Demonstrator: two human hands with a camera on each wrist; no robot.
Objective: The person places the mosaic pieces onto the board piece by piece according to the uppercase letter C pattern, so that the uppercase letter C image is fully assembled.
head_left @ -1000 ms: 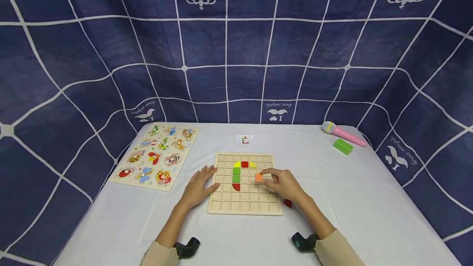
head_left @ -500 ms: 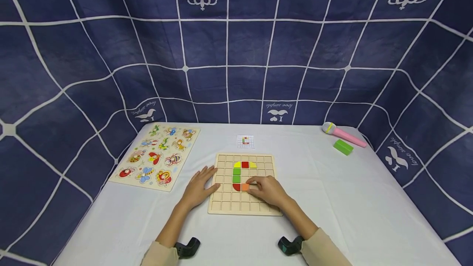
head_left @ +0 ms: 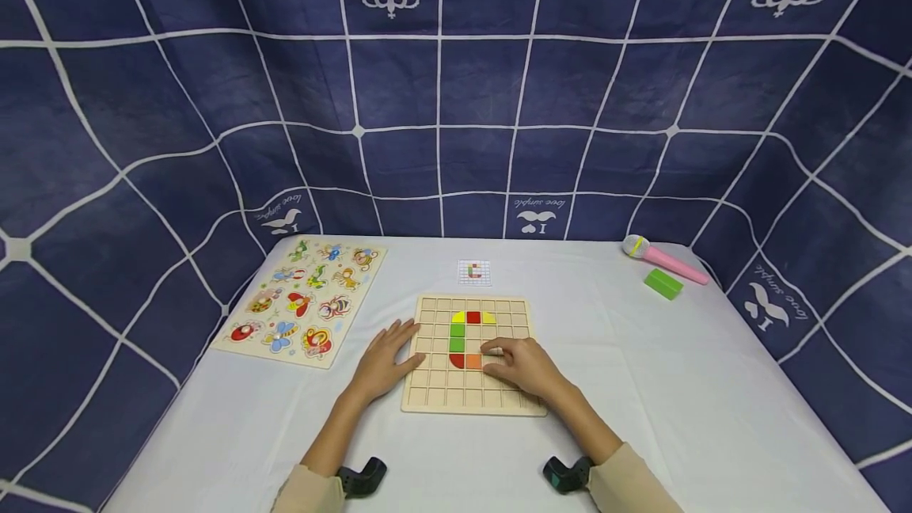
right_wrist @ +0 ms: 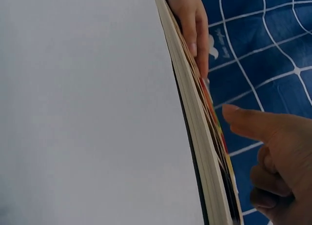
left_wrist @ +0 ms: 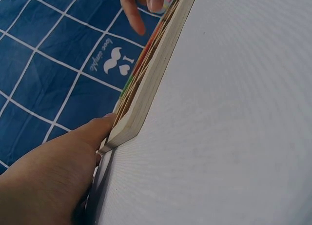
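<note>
A wooden grid board (head_left: 430, 396) lies on the white table. My left hand (head_left: 385, 360) rests at its left edge, fingers spread; in the left wrist view its thumb (left_wrist: 100, 128) lies at the board's corner. Over the right half of the grid, my right hand (head_left: 526, 366) holds nothing, thumb and index finger apart just right of an orange square block (head_left: 473, 361). That block sits in a cell beside a red quarter-round block (head_left: 457, 360). Green blocks (head_left: 457, 337) stand above, and a red square block (head_left: 473, 317) lies between two yellow rounded blocks (head_left: 488, 317).
A small pattern card (head_left: 474, 272) lies beyond the board. To the left is an insect puzzle board (head_left: 302, 299). A pink toy microphone (head_left: 666, 261) and a green block (head_left: 663, 284) lie at the back right. A blue curtain (head_left: 470, 85) surrounds the table.
My right hand has carried the orange block left and down into the cell beside the red quarter-round, let go and drawn slightly right. My left hand has stayed in place.
</note>
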